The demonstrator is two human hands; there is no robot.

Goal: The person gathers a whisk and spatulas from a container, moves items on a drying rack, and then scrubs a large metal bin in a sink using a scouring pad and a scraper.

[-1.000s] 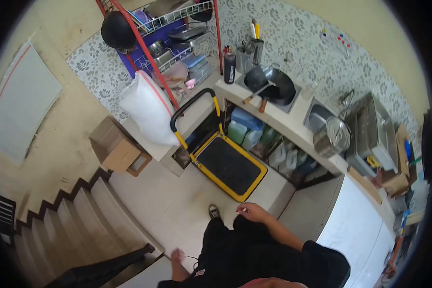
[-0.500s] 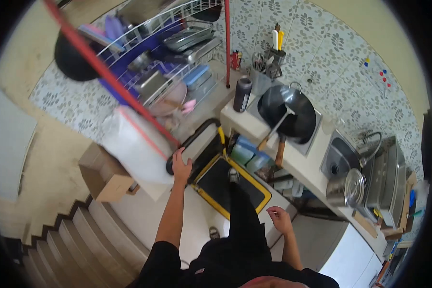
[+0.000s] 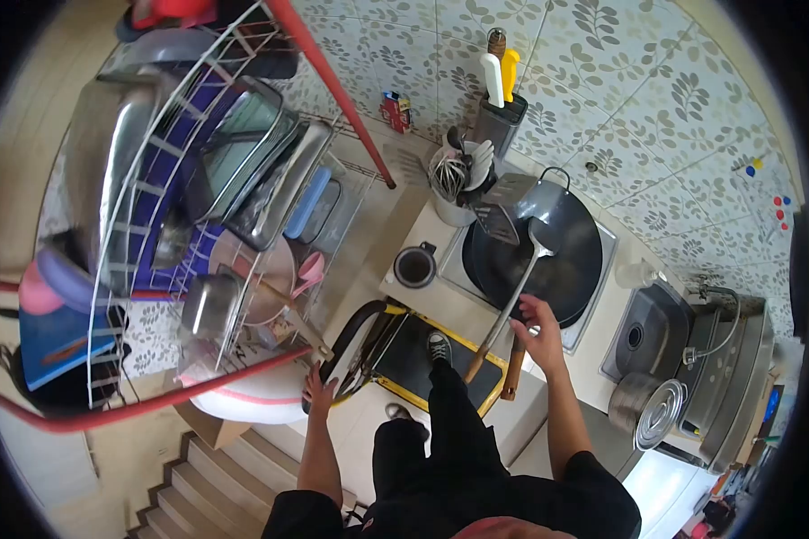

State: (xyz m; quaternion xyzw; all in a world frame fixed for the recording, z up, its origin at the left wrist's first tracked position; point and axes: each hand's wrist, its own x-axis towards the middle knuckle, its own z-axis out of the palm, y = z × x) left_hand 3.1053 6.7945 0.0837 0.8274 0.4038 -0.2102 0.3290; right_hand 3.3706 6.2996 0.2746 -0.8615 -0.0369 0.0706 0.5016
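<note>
My left hand (image 3: 319,392) is low on the left with its fingers spread, beside the black handle (image 3: 333,364) of a yellow-framed step stool and the red bar of a dish rack. One of my shoes (image 3: 439,347) rests on the stool's black step (image 3: 409,356). My right hand (image 3: 541,331) reaches over the counter, fingers apart and slightly bent, just above the wok's wooden handle (image 3: 514,370). A large black wok (image 3: 571,256) sits on the stove. Inside it lies a metal spatula (image 3: 523,280), its wooden grip slanting out past the counter edge.
The dish rack (image 3: 166,148), full of pans and trays, stands left. A dark mug-like container (image 3: 415,266), a utensil holder (image 3: 454,211) and a knife block (image 3: 501,121) line the counter. Right are the sink (image 3: 649,332) and a steel pot (image 3: 634,404). Stairs (image 3: 216,481) descend lower left.
My right hand has risen from beside my leg to the wok's handle. My left hand's fingers have spread at the stool's handle. The counter and rack now appear closer.
</note>
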